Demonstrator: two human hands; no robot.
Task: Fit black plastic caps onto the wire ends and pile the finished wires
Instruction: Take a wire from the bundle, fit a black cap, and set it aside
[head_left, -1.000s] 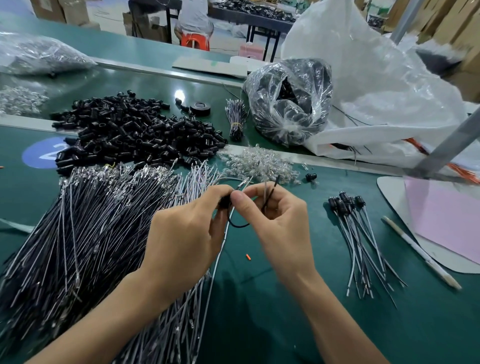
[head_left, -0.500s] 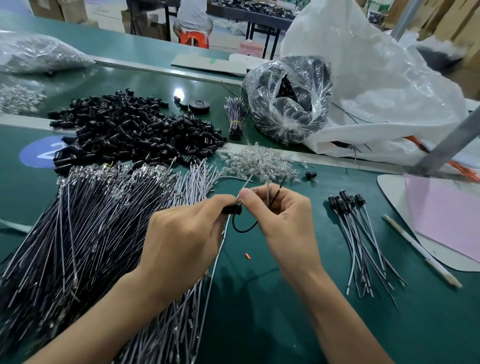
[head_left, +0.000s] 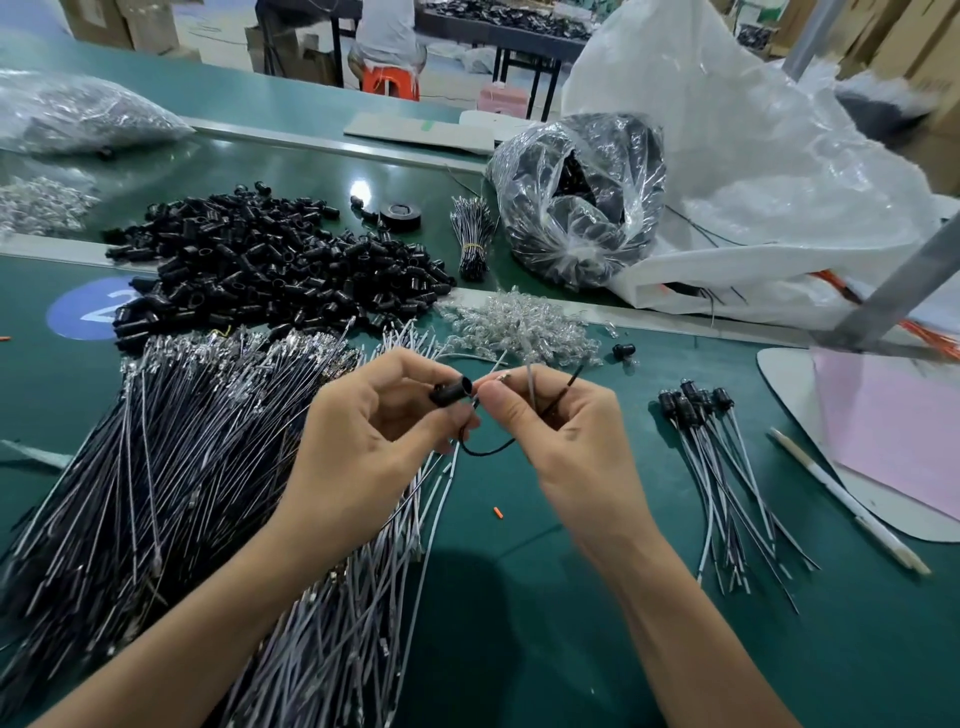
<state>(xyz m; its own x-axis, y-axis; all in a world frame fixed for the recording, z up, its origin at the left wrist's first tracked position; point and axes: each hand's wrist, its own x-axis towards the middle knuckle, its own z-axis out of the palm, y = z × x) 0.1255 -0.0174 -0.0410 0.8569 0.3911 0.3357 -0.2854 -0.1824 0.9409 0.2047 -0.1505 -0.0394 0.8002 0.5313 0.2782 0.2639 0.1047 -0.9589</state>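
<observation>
Green bench (head_left: 519, 613), left hand (head_left: 363, 447) pinching black cap (head_left: 453, 391), right hand (head_left: 566, 431) pinching wire (head_left: 488, 450)

Black caps (head_left: 270, 265) heaped far left look like glossy moulded plastic; the bench (head_left: 519, 597) is smooth matt green; far right, crinkled clear plastic bags (head_left: 582, 208) shine.

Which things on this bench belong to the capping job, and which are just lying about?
Job in hand:
left hand holding a black cap
right hand pinching the wire
heap of loose caps
pile of uncapped wires
finished pile of capped wires

Lying about:
tape roll
pen
pink paper
orange scrap
white sack
</observation>
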